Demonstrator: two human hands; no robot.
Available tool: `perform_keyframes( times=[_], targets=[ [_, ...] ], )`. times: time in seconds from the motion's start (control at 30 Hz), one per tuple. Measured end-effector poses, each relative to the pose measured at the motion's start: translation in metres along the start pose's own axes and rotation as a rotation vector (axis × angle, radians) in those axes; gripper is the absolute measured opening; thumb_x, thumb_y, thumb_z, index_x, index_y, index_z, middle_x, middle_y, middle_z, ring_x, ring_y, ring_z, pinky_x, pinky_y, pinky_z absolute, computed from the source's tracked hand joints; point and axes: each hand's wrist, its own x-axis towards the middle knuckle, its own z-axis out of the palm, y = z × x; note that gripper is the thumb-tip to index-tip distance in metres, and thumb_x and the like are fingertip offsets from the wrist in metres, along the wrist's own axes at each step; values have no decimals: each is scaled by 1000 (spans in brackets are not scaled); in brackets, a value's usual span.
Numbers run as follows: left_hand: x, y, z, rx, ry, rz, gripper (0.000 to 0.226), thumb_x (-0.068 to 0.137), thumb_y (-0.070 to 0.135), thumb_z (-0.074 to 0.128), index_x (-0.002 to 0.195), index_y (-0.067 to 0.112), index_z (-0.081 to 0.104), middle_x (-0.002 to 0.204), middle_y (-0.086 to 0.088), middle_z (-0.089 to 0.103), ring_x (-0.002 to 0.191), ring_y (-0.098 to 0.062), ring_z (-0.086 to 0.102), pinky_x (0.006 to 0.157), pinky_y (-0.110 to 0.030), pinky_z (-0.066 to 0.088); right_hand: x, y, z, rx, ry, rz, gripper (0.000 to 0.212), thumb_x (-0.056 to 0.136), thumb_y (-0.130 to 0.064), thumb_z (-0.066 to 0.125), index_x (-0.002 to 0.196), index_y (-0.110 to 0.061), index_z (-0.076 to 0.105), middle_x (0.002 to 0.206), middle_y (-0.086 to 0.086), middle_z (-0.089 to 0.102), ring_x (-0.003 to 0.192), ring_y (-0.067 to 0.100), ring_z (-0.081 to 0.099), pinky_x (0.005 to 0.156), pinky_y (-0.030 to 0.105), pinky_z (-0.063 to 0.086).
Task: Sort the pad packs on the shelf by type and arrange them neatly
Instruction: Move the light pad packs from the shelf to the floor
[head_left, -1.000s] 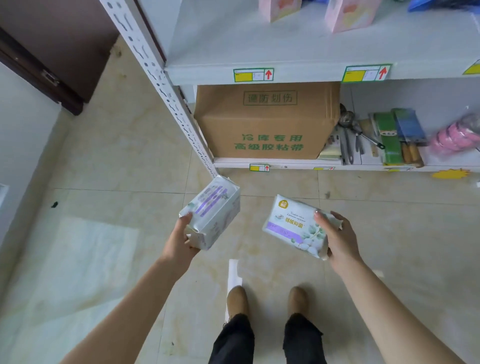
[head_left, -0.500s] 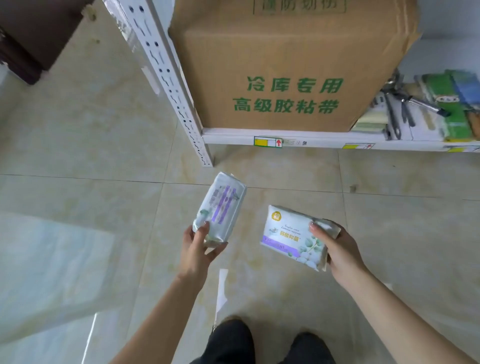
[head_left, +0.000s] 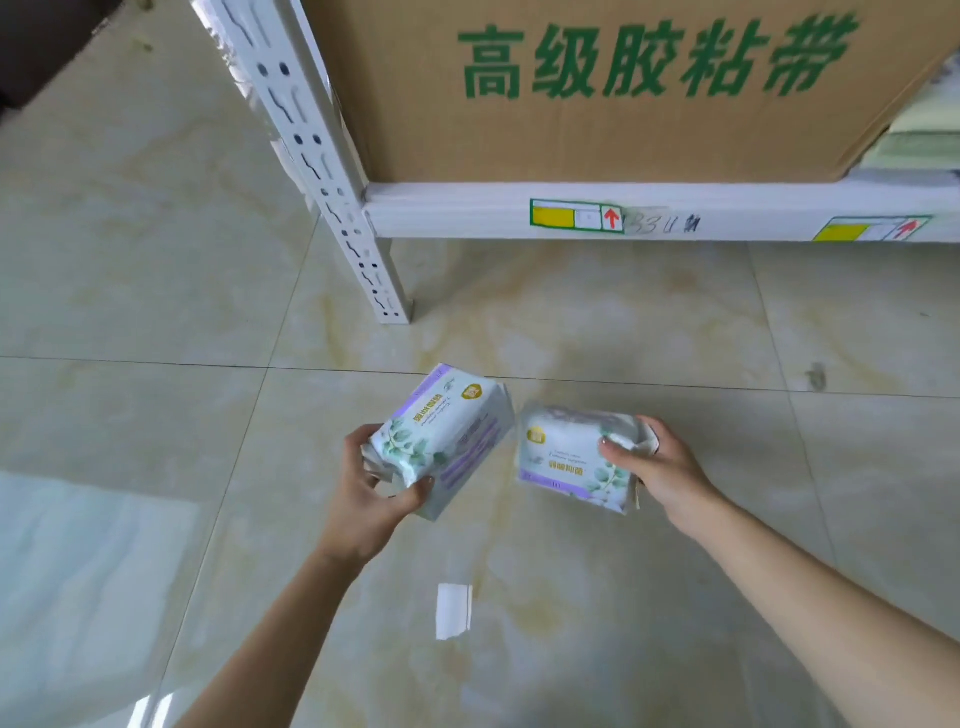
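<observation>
Floor (head_left: 156, 270): glossy pale tile with yellowish veining, grout lines running across and away from the viewer, and glare at lower left. One dark mark (head_left: 816, 376) sits on a tile at right, and a small white patch (head_left: 453, 610) lies between the forearms.

The shelf (head_left: 457, 218) is white metal. Its lowest board stands just above the floor and carries a price label (head_left: 576, 215). A perforated upright post (head_left: 322, 156) forms the left corner and reaches the tile. A cardboard box (head_left: 597, 130) with green print fills the board and sits flush with its front edge.

Open tile extends left of the post and in front of the board.

The left hand (head_left: 374, 499) grips one pad pack (head_left: 447, 436), tilted, from below. The right hand (head_left: 670, 467) pinches the second pad pack (head_left: 566, 457) at its right end. Both packs are in the air over the floor, just beside each other; contact cannot be confirmed.
</observation>
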Motion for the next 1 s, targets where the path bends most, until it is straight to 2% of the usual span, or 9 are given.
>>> perform_keyframes(
  times=[0.13,0.27,0.4,0.47,0.6,0.7,0.77,0.87,1.0],
  targets=[
    [12,-33,-14,230,-45,66,76,43,38,74,108,41,36,111,18,51,98,5,55,70,-14,52,41,13,-1,-32,-10,-13,49,77,-5,71,121,-8,50,105,10,62,90,23,59,83,37,48],
    [17,-61,-19,563,-262,221,75,47,34,71,111,40,32,117,16,42,106,0,50,85,-13,49,65,16,14,-89,-10,-98,54,77,1,68,125,-6,45,109,7,57,91,19,56,74,24,49],
    [12,-80,-3,835,-423,430,74,56,49,59,120,29,29,127,10,29,131,-8,26,106,-12,22,76,19,47,-125,-63,-109,53,80,-1,66,126,-7,41,95,4,58,89,21,56,85,35,46],
    [13,-86,1,856,-412,478,71,58,45,58,120,26,28,128,8,24,131,-13,26,104,-14,25,80,21,59,-161,-115,-104,52,81,-5,67,126,-9,41,96,7,59,87,21,57,84,36,46],
    [15,-98,-4,986,-377,482,80,53,15,81,115,17,30,134,-2,21,113,-33,55,75,-28,56,86,25,60,-208,-171,-52,53,82,-11,67,127,-12,40,102,15,61,87,22,58,85,41,48],
    [15,-104,-8,1015,-382,446,81,52,14,86,114,14,34,136,-8,26,111,-40,58,66,-36,59,87,26,56,-195,-186,-31,53,83,-11,65,129,-13,39,105,17,60,89,24,57,83,43,47],
    [14,-104,-9,1026,-411,430,85,54,32,87,117,16,32,140,-15,27,115,-39,55,70,-41,59,87,25,56,-233,-206,-43,55,84,-11,64,131,-15,36,105,14,58,89,22,56,78,37,47],
    [9,-99,-3,969,-397,287,92,56,70,65,124,19,29,151,-16,15,132,-26,39,94,-36,49,86,25,54,-338,-230,-90,59,84,-15,66,133,-17,34,108,9,56,88,20,53,76,30,42],
    [6,-92,18,879,-305,168,79,69,45,75,128,7,38,147,-5,26,134,-22,27,108,-28,31,81,25,49,-530,-238,-193,62,81,-18,69,133,-17,36,113,7,56,88,23,53,79,31,43]
  ],
)
